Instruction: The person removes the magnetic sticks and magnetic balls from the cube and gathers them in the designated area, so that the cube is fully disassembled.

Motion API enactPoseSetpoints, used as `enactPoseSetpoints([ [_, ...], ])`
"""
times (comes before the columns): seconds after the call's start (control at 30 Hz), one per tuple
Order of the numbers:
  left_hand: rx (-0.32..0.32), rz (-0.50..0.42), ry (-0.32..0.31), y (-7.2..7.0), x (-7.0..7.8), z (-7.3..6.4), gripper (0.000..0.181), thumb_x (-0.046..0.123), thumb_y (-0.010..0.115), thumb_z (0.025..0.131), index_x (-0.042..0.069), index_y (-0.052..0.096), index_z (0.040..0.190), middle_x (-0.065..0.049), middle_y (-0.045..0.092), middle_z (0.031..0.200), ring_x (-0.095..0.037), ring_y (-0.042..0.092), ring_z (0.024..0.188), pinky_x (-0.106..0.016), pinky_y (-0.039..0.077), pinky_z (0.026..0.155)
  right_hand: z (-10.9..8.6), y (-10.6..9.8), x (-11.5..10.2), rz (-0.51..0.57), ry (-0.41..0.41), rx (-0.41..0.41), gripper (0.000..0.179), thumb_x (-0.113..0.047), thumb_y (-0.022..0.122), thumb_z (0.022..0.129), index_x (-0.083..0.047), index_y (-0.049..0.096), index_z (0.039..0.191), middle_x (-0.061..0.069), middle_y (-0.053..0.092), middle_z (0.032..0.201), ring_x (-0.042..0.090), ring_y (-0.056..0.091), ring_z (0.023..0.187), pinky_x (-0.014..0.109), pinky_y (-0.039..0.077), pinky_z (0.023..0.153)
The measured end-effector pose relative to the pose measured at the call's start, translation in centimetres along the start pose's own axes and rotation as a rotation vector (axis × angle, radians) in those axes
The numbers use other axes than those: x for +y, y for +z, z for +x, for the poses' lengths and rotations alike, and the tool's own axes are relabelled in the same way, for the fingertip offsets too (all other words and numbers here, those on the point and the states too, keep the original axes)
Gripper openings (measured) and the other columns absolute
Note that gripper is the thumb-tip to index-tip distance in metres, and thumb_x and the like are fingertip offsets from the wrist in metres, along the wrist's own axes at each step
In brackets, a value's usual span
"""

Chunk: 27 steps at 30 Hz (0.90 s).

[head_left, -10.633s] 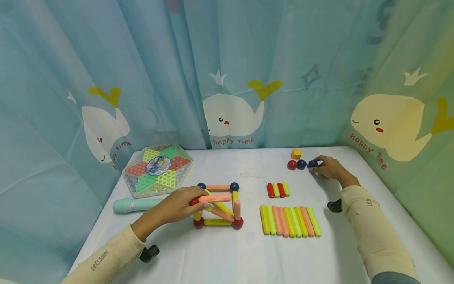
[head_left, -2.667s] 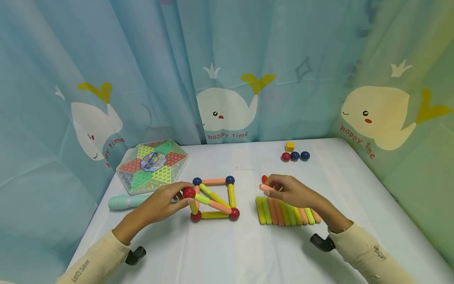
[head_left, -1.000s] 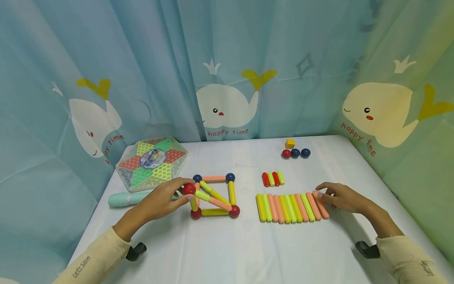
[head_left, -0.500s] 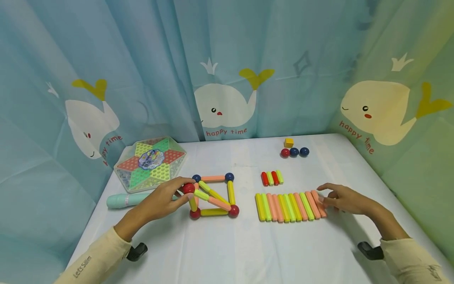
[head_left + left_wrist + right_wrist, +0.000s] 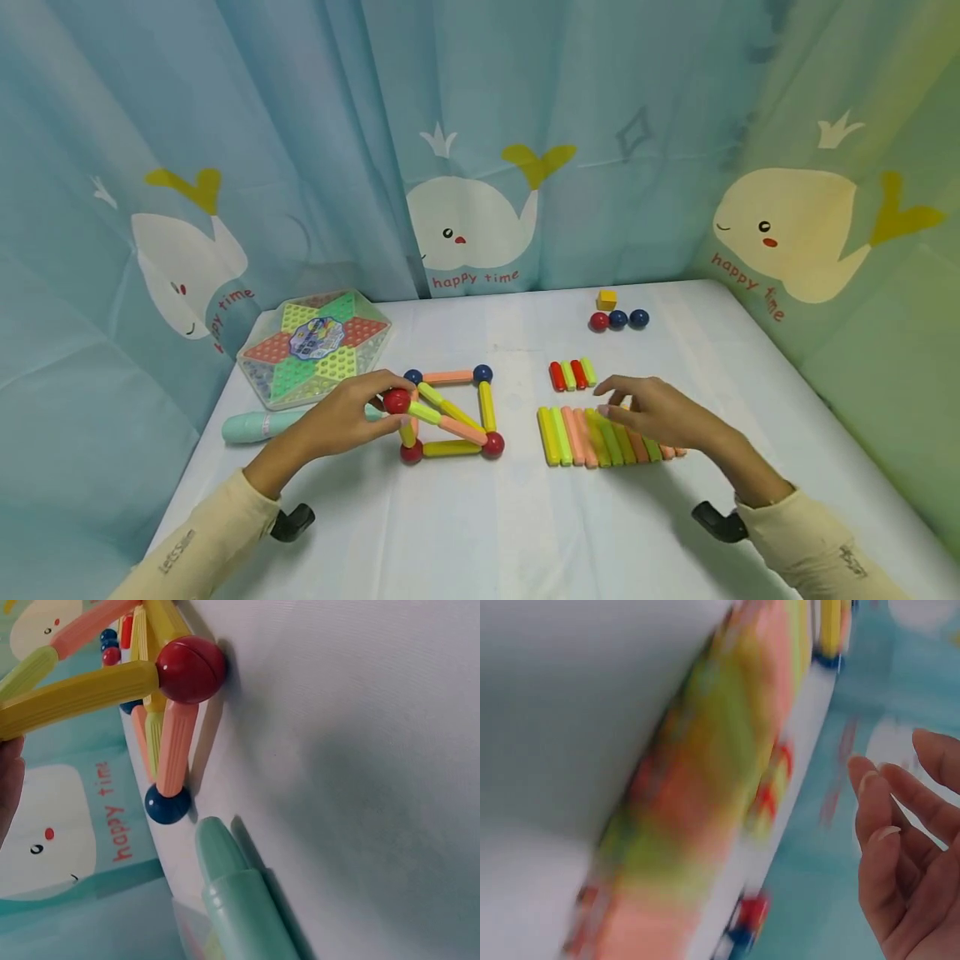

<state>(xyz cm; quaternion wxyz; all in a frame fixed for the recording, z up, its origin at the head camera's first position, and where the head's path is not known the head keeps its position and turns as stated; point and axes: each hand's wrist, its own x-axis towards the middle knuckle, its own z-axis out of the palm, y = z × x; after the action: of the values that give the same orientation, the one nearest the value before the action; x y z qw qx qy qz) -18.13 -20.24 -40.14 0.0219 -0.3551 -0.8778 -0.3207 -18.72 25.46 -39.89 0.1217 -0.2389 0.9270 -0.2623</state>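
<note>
My left hand (image 5: 352,414) grips the raised red ball (image 5: 397,401) of a frame of magnetic sticks and balls, thumb below and fingers behind. Sloping sticks, including a light green one (image 5: 424,412) and a pink one (image 5: 462,430), run from it to a red corner ball (image 5: 492,445). The frame's base has blue balls (image 5: 483,374) at the back and a yellow stick (image 5: 452,448) in front. My right hand (image 5: 667,412) hovers over a row of long sticks (image 5: 576,437), holding nothing, fingers loosely bent; it hides part of the row.
Short red and green sticks (image 5: 557,377) lie behind the row. Farther back are a yellow cube (image 5: 607,300), a red ball (image 5: 598,322) and two blue balls (image 5: 639,318). On the left lie a boxed star board (image 5: 315,340) and a mint-green tube (image 5: 255,427).
A pink stick that my right hand carried was laid at the row's right end and straightened. That hand has since let go and moved left. My left hand stays on the red ball.
</note>
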Motion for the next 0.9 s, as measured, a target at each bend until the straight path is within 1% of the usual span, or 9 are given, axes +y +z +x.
enactPoseSetpoints([
  [0.1, -0.006, 0.006, 0.011, 0.0, -0.1, 0.0, 0.039, 0.022, 0.079, 0.088, 0.015, 0.066, 0.124, 0.002, 0.068, 0.112, -0.007, 0.064, 0.094, -0.026, 0.057, 0.082, 2.4, 2.2, -2.8, 0.000, -0.067, -0.037, 0.030, -0.024, 0.067, 0.097, -0.007, 0.067, 0.122, 0.001, 0.071, 0.101, 0.011, 0.058, 0.076, 0.024, 0.051, 0.068],
  [0.2, -0.013, 0.009, 0.013, 0.1, 0.0, 0.1, 0.039, 0.023, 0.079, 0.089, 0.015, 0.066, 0.125, 0.002, 0.069, 0.110, -0.006, 0.063, 0.092, -0.027, 0.057, 0.080, 4.5, 4.5, -5.3, 0.008, -0.111, -0.088, 0.030, -0.024, 0.069, 0.095, -0.009, 0.067, 0.122, -0.001, 0.070, 0.103, 0.010, 0.060, 0.079, 0.023, 0.052, 0.071],
  [0.33, -0.030, 0.006, -0.010, 0.2, 0.0, 0.2, 0.040, 0.025, 0.078, 0.089, 0.016, 0.066, 0.126, 0.004, 0.068, 0.110, -0.006, 0.060, 0.088, -0.024, 0.056, 0.076, 6.6, 7.0, -7.5, 0.022, -0.157, -0.127, 0.034, -0.023, 0.074, 0.093, -0.010, 0.066, 0.123, -0.001, 0.068, 0.109, 0.009, 0.060, 0.080, 0.022, 0.052, 0.074],
  [0.4, -0.030, 0.006, -0.020, 0.3, 0.1, 0.3, 0.040, 0.025, 0.078, 0.089, 0.017, 0.066, 0.126, 0.004, 0.068, 0.110, -0.006, 0.059, 0.087, -0.023, 0.055, 0.073, 7.5, 8.0, -8.3, 0.026, -0.174, -0.138, 0.036, -0.024, 0.076, 0.091, -0.010, 0.066, 0.123, -0.001, 0.067, 0.109, 0.010, 0.060, 0.081, 0.022, 0.052, 0.075],
  [0.47, -0.029, 0.011, -0.024, 0.3, 0.2, 0.3, 0.040, 0.025, 0.078, 0.089, 0.017, 0.066, 0.126, 0.003, 0.069, 0.110, -0.007, 0.059, 0.087, -0.022, 0.054, 0.072, 8.3, 8.8, -8.9, 0.025, -0.195, -0.139, 0.039, -0.025, 0.078, 0.089, -0.010, 0.066, 0.123, -0.002, 0.066, 0.106, 0.013, 0.060, 0.084, 0.022, 0.051, 0.075],
  [0.57, -0.031, 0.020, -0.028, 0.3, 0.2, 0.3, 0.039, 0.024, 0.078, 0.089, 0.017, 0.066, 0.126, 0.003, 0.069, 0.111, -0.007, 0.059, 0.088, -0.021, 0.054, 0.072, 9.2, 9.7, -9.5, -0.004, -0.221, -0.136, 0.041, -0.028, 0.080, 0.087, -0.011, 0.067, 0.122, -0.006, 0.064, 0.094, 0.014, 0.059, 0.084, 0.022, 0.050, 0.073],
  [0.7, -0.050, 0.021, -0.042, 0.3, 0.2, 0.4, 0.039, 0.025, 0.077, 0.090, 0.018, 0.066, 0.127, 0.003, 0.069, 0.112, -0.008, 0.060, 0.088, -0.022, 0.054, 0.073, 10.0, 10.3, -9.7, -0.039, -0.240, -0.120, 0.033, -0.028, 0.080, 0.087, -0.012, 0.071, 0.116, -0.008, 0.060, 0.082, 0.011, 0.056, 0.076, 0.021, 0.046, 0.066],
  [0.8, -0.059, 0.016, -0.046, 0.3, 0.2, 0.5, 0.038, 0.025, 0.076, 0.091, 0.017, 0.066, 0.126, 0.002, 0.069, 0.114, -0.009, 0.061, 0.091, -0.023, 0.055, 0.075, 10.2, 10.4, -9.8, -0.041, -0.266, -0.107, 0.024, -0.024, 0.078, 0.089, -0.011, 0.073, 0.109, -0.008, 0.062, 0.083, 0.009, 0.054, 0.075, 0.021, 0.046, 0.066],
  [0.9, -0.068, 0.007, -0.046, 0.3, 0.2, 0.6, 0.036, 0.025, 0.076, 0.091, 0.016, 0.065, 0.124, -0.001, 0.070, 0.116, -0.011, 0.062, 0.094, -0.025, 0.057, 0.077, 10.3, 10.4, -9.8, -0.037, -0.275, -0.108, 0.020, -0.023, 0.076, 0.091, -0.012, 0.073, 0.108, -0.007, 0.063, 0.086, 0.008, 0.054, 0.076, 0.020, 0.047, 0.067],
])
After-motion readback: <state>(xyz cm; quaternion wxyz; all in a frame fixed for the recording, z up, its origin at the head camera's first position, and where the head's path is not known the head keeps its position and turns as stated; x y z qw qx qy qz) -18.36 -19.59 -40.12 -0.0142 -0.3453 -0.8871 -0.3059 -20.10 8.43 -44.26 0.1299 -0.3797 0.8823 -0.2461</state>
